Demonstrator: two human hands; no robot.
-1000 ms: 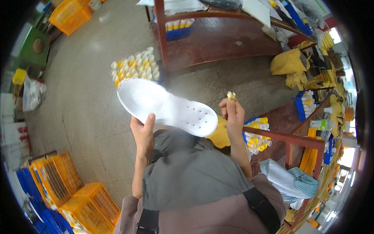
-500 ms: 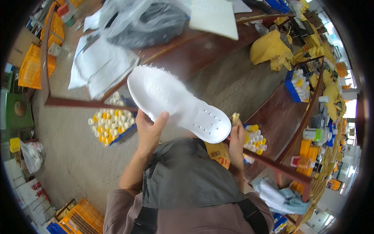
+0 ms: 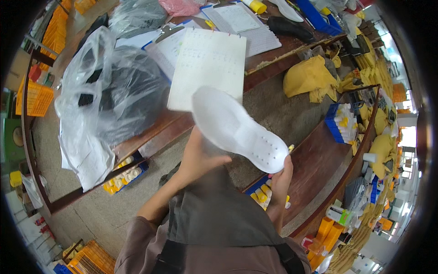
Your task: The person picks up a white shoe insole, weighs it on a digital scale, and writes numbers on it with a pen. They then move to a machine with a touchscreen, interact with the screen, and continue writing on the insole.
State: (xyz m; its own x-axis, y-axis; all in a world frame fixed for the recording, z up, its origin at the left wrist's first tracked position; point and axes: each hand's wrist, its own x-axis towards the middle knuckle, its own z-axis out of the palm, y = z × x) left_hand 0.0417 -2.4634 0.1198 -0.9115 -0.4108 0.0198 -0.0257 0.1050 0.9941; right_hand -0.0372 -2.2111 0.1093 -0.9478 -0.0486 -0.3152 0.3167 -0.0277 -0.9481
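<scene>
the left hand [image 3: 194, 159] spreads thumb wide from fingers beside the white insole [image 3: 237, 128]; the right hand [image 3: 280, 182] has fingers clamped on its perforated end.

Handwriting [image 3: 197, 51] on the notepad [image 3: 207, 77] is too small to read.

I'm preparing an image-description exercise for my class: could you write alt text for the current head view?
A white insole is held up, the person's right hand at its perforated end and left hand, thumb spread, by the wider end. Beyond, a notepad and a clear bag with dark contents lie on a reddish-brown table.
</scene>
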